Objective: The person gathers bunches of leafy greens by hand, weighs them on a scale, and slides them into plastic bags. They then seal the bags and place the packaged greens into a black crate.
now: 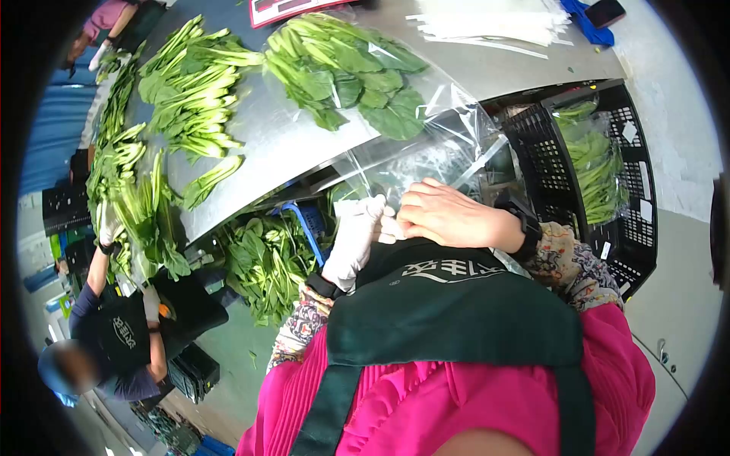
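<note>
On the steel table's near edge lies a clear plastic bag [449, 144] with a bunch of leafy greens [357, 76] inside. Its loose end hangs over the edge towards my body. My left hand [356, 239], in a white glove, has its fingers closed at this loose plastic. Close beside it, my bare right hand [450, 216] is bent over with its fingertips pressed together on the plastic. The fingertips of both hands nearly meet in front of my dark green apron [456, 319]. Exactly how the film sits between them is partly hidden.
More greens [194, 99] lie on the steel table [285, 156]. A black crate [639, 205] with bagged greens stands at right. White strips [494, 26] and a red scale [293, 9] are at the back. Below left is a greens-filled blue-handled basket [266, 266]. A co-worker [114, 334] handles greens at left.
</note>
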The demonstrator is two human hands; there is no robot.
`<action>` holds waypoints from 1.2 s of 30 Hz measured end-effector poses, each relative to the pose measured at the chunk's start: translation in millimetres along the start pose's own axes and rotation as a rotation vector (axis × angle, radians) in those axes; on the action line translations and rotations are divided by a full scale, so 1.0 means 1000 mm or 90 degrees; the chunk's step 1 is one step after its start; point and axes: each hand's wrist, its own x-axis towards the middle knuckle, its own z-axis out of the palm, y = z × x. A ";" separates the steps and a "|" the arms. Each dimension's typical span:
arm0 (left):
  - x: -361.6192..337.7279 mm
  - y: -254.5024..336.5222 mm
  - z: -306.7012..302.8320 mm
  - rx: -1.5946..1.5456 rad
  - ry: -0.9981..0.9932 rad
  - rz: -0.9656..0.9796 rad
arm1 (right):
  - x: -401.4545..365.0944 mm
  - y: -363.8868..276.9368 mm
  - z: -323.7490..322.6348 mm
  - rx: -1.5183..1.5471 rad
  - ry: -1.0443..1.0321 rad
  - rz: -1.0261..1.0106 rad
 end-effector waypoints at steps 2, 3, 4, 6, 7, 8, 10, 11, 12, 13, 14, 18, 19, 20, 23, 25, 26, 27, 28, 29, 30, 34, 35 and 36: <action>-0.004 0.009 0.001 0.019 -0.002 -0.016 | -0.017 -0.010 -0.016 0.005 0.046 0.010; -0.004 0.011 0.000 0.017 -0.001 -0.030 | -0.027 -0.015 -0.025 0.011 0.091 0.011; -0.005 0.013 0.000 0.016 -0.004 -0.029 | -0.044 -0.016 -0.033 -0.065 0.144 -0.011; -0.010 0.015 -0.004 0.023 -0.004 -0.039 | -0.093 -0.018 -0.054 -0.069 0.130 0.215; -0.013 0.016 -0.007 0.021 -0.003 -0.033 | -0.125 -0.014 -0.052 -0.150 0.146 0.284; -0.017 0.017 -0.011 0.018 -0.004 -0.037 | -0.174 -0.005 -0.043 -0.236 -0.017 0.341; -0.022 0.016 -0.029 0.036 -0.045 -0.037 | -0.245 0.011 -0.010 -0.292 -0.217 0.422; -0.029 0.028 -0.035 0.090 -0.072 -0.080 | -0.249 0.017 -0.008 -0.258 -0.311 0.457; -0.037 0.036 -0.045 0.132 -0.076 -0.042 | -0.251 0.023 -0.008 -0.221 -0.409 0.491; -0.042 0.039 -0.050 0.174 -0.079 -0.010 | -0.252 0.028 -0.004 -0.177 -0.508 0.524; -0.039 0.042 -0.050 0.153 0.005 0.008 | -0.230 0.047 -0.003 -0.229 -0.132 0.550; -0.004 0.019 -0.069 0.836 0.382 0.616 | -0.092 0.092 -0.047 -0.194 0.312 0.280; 0.004 0.017 -0.078 0.950 0.334 0.635 | -0.073 0.107 -0.051 -0.221 0.304 0.228; 0.006 0.029 -0.070 0.994 0.285 0.635 | -0.060 0.116 -0.057 -0.231 0.276 0.148; 0.025 0.039 -0.075 0.971 0.029 0.812 | -0.027 0.129 -0.069 -0.141 0.174 0.011; 0.029 0.016 -0.095 0.573 0.107 0.512 | -0.022 0.144 -0.065 -0.028 0.145 0.085; 0.030 0.015 -0.095 0.395 0.218 0.424 | -0.017 0.140 -0.064 0.038 0.165 0.175; 0.034 0.017 -0.097 0.269 0.217 0.329 | -0.011 0.135 -0.064 0.099 0.188 0.268; 0.034 0.017 -0.096 0.168 0.193 0.291 | -0.006 0.136 -0.056 0.156 0.228 0.305; 0.034 0.016 -0.092 0.066 0.167 0.250 | -0.002 0.136 -0.053 0.187 0.250 0.332; 0.031 0.017 -0.089 0.054 0.182 0.251 | 0.002 0.133 -0.051 0.211 0.258 0.371; 0.030 0.016 -0.091 -0.007 0.189 0.266 | 0.010 0.134 -0.045 0.259 0.297 0.437; 0.027 0.018 -0.089 -0.013 0.198 0.239 | 0.011 0.137 -0.044 0.275 0.309 0.451; 0.028 0.018 -0.090 -0.024 0.213 0.231 | 0.010 0.143 -0.040 0.295 0.317 0.450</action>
